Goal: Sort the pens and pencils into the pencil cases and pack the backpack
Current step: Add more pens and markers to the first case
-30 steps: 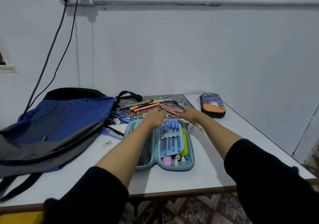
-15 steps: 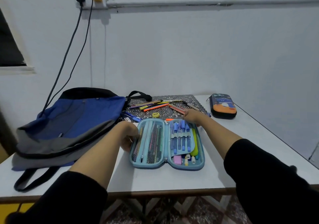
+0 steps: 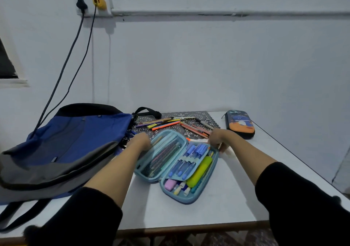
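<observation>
Gripping with both: my left hand (image 3: 139,141) curls over the far left rim of the case (image 3: 191,200), my right hand (image 3: 217,139) pinches its far right corner; both blurred.

Open blue pencil case (image 3: 189,200) on bench (image 3: 231,198), far corners gripped by left hand (image 3: 141,140) and right hand (image 3: 217,138). Blue-grey backpack (image 3: 72,143) at left. Loose pens and pencils (image 3: 166,124) on patterned mat (image 3: 205,116) behind. Second, closed case (image 3: 240,123) far right.

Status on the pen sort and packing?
Done: blue pens sit in the open blue pencil case. In hand: right hand grips its far corner, left hand is at its far edge. Left: loose pens and pencils lie on the mat, second pencil case is closed, neither case is in the backpack.
</observation>
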